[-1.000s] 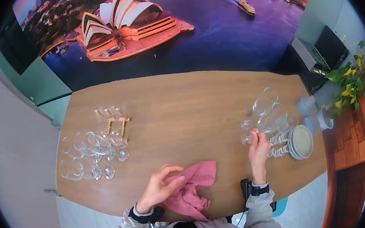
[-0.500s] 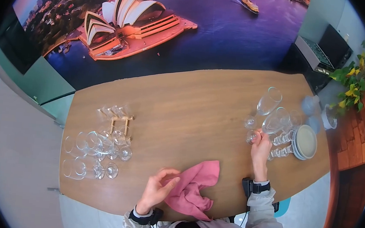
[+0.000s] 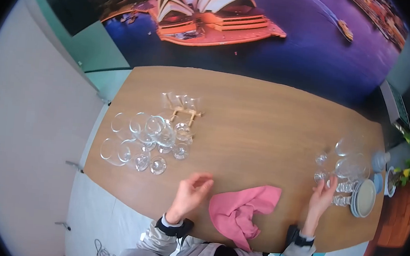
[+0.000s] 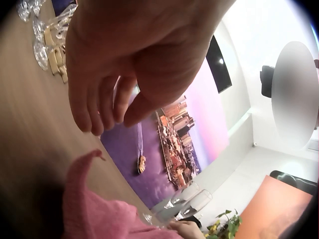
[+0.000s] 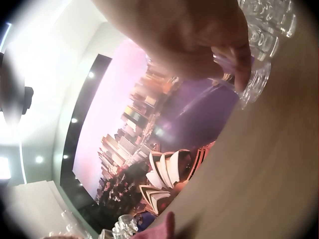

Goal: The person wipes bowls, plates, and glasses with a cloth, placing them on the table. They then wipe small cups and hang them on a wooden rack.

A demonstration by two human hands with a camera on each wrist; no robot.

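Note:
My right hand (image 3: 320,204) is at the right-hand glasses, thumb and fingers spread apart. Close by its fingertips is the clear foot of a stemmed glass (image 3: 319,176); in the right wrist view a fingertip overlaps a glass foot (image 5: 257,87) standing on the table. Bowls of larger stemmed glasses (image 3: 352,165) rise just beyond. Loosely curled and holding nothing, my left hand (image 3: 190,195) hovers near the table's front, left of a crumpled pink cloth (image 3: 244,212). The left wrist view shows the same hand (image 4: 134,64) with relaxed fingers above the cloth (image 4: 104,211).
Several stemmed glasses (image 3: 158,165) stand grouped at the left. Behind them is a small wooden rack (image 3: 187,112) with little glasses. Clear ridged glassware (image 3: 344,187) lies beside a stack of plates (image 3: 366,198) at the right, near a bluish jar (image 3: 380,160).
The head view has swung right, shifting the table leftward and the right-hand things nearer its edge. My right thumb and fingers, earlier pinched at a glass, are now parted. The left hand stays near the cloth.

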